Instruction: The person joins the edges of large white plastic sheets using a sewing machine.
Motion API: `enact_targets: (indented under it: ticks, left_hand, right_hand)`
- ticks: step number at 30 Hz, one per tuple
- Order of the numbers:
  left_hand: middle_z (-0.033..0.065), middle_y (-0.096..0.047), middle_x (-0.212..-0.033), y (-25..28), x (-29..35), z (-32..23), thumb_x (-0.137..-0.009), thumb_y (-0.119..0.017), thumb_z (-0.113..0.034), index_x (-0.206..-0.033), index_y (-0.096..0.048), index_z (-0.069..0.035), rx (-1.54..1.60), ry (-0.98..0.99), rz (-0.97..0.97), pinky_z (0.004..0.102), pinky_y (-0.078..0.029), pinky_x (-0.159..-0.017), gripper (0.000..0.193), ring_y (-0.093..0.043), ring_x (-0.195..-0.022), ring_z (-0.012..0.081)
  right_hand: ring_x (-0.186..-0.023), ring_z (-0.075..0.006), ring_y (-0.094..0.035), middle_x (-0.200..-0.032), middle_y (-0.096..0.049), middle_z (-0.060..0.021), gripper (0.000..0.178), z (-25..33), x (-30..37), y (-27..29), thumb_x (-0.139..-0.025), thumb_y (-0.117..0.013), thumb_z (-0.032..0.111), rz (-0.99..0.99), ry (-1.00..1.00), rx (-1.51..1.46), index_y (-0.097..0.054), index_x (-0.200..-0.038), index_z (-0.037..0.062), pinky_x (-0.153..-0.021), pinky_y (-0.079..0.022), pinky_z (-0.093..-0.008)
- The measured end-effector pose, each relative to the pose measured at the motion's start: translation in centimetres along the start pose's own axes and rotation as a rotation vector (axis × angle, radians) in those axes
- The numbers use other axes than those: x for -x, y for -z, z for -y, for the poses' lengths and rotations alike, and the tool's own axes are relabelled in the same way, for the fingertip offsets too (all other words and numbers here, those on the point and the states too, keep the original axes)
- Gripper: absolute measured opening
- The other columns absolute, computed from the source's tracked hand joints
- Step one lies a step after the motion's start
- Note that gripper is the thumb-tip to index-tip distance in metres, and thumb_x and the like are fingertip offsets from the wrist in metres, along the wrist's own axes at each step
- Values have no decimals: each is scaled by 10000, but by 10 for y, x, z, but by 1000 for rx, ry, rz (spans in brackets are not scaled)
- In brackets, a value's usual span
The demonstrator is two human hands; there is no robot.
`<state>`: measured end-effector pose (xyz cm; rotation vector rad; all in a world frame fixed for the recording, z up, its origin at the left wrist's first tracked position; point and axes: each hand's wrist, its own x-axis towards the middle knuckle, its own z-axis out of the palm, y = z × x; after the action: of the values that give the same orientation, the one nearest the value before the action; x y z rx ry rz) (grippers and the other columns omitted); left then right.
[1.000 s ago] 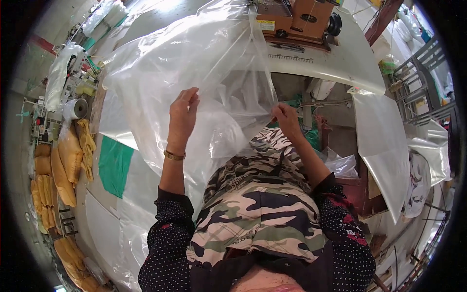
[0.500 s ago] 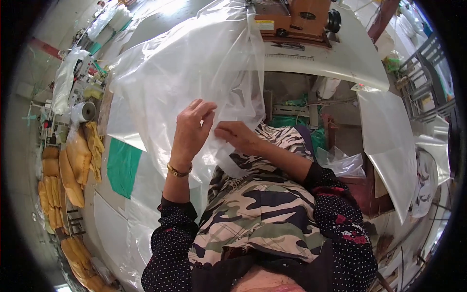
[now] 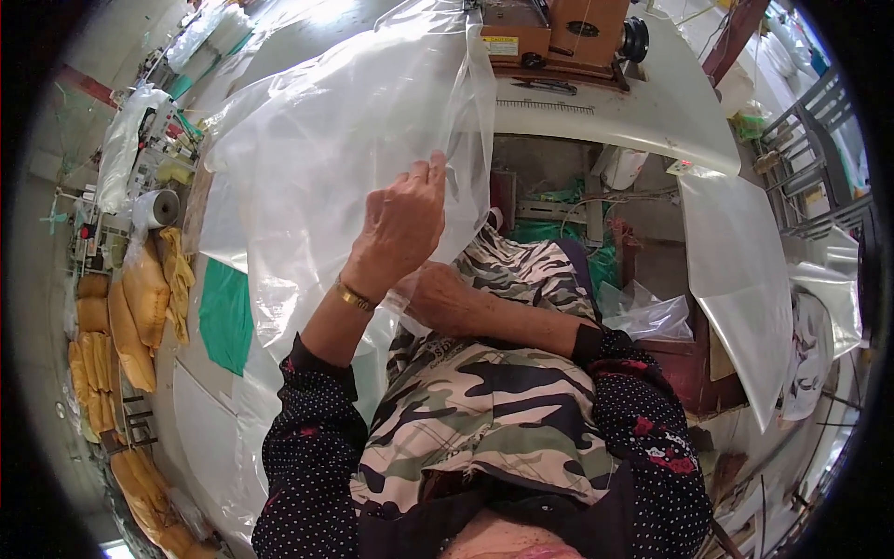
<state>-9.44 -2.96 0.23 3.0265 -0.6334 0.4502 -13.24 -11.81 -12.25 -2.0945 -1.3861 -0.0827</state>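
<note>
A large clear plastic sheet (image 3: 326, 158) drapes from the worktable down over my lap. On its right part, my left hand (image 3: 402, 222) is raised with bent fingers drawn together, pinching the film near its right edge. A gold-coloured bracelet (image 3: 354, 294) circles the left wrist. Lower down, my right hand (image 3: 445, 300) lies close behind the left wrist. Its fingers are curled around a fold of the same plastic, and their tips are partly hidden. Beneath both hands is a camouflage-patterned apron (image 3: 503, 401).
A brown sewing machine (image 3: 559, 42) with a black handwheel (image 3: 635, 39) stands on the white table, behind a printed ruler scale (image 3: 545, 107). Yellow bundles (image 3: 140, 307) lie at left near a green sheet (image 3: 225, 317). More plastic (image 3: 736, 270) hangs at right over a dark red drawer (image 3: 689, 373).
My left hand has moved up and to the right along the plastic. My right hand has moved slightly down, now partly behind the left wrist. The sheet's right edge has shifted left.
</note>
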Motion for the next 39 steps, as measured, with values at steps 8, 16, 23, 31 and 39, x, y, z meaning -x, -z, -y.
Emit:
enact_targets:
  ticks: [8, 16, 23, 31, 39]
  left_hand:
    - [135, -624, -845, -25, 2, 17, -884, -564, -52, -915, -605, -33, 185, 95, -169, 397, -507, -630, 55, -643, -734, 334]
    - [166, -658, -862, -54, 0, 15, -893, -608, -52, -916, -631, 12, 717, 100, -202, 373, -501, -638, 72, -649, -743, 332]
    - [117, -633, -780, -49, 2, 16, -881, -627, -9, -947, -646, 28, 928, 212, -193, 281, -466, -600, 78, -577, -639, 156]
    - [57, -618, -680, -43, 3, 17, -894, -598, -10, -918, -645, 34, 1071, 264, -137, 252, -460, -548, 69, -551, -602, 87]
    - [6, -583, -678, -49, 6, 19, -943, -601, -83, -949, -639, 39, 1241, 325, -130, 236, -445, -542, 128, -523, -606, 61]
  right_hand:
    - [-677, -308, -616, -742, -589, -110, 212, -29, 34, 38, -816, -731, 209, -567, -341, -30, -574, -842, 69, -571, -457, -411]
    - [-611, -334, -552, -695, -534, -149, 209, -81, 44, 9, -931, -618, 153, -828, -631, -29, -474, -849, 26, -563, -418, -407]
    - [-753, -413, -574, -774, -554, -210, 142, -34, 24, 53, -939, -553, 118, -656, -380, -319, -510, -864, 6, -627, -433, -479]
    - [-646, -387, -595, -692, -610, -191, 164, -12, 8, 75, -882, -612, 136, -475, -357, -196, -569, -799, 1, -636, -465, -468]
    - [-687, -362, -614, -708, -610, -178, 132, -14, 6, 66, -832, -648, 101, -454, -282, -67, -575, -795, -3, -666, -484, -434]
